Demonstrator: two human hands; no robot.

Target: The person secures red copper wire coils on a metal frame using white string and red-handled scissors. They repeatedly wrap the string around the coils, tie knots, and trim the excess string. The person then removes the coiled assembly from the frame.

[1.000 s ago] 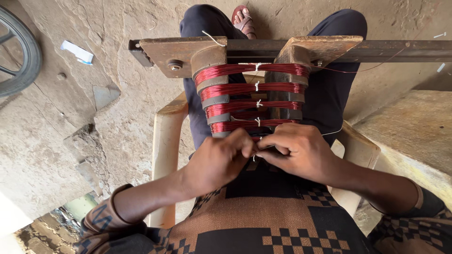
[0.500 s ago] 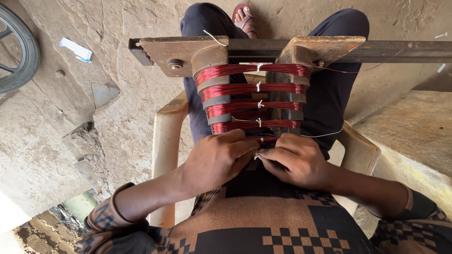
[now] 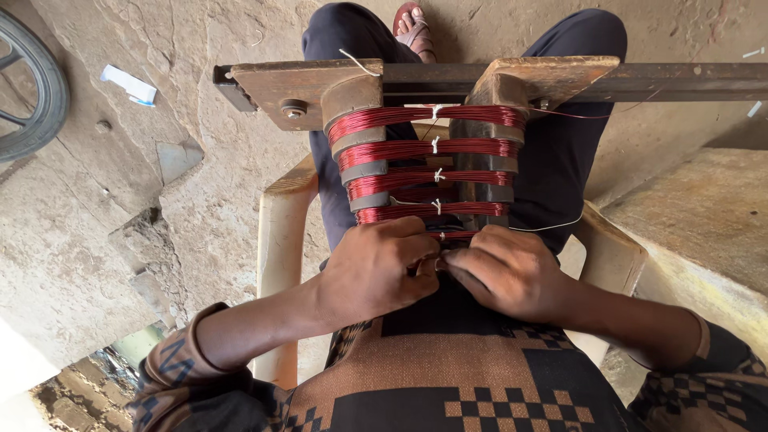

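Observation:
A wooden winding former (image 3: 360, 88) fixed to a dark metal bar (image 3: 688, 80) carries several bands of red copper wire (image 3: 424, 149), each tied with a small white thread. My left hand (image 3: 376, 268) and my right hand (image 3: 504, 268) meet at the lowest band, fingers pinched together on the red wire and a thin white thread there. What lies under the fingers is hidden. A loose white thread (image 3: 552, 228) trails off to the right of the former.
I sit on a cream plastic chair (image 3: 280, 240), legs in dark trousers, one sandalled foot (image 3: 416, 28) ahead. Rough concrete floor lies around. A wheel (image 3: 32, 88) is at far left, a scrap of white paper (image 3: 128, 84) near it. A concrete step (image 3: 704, 216) rises at right.
Both hands have shifted slightly lower and closer to my body at the lowest band, still pinched together; the former and wire have not moved.

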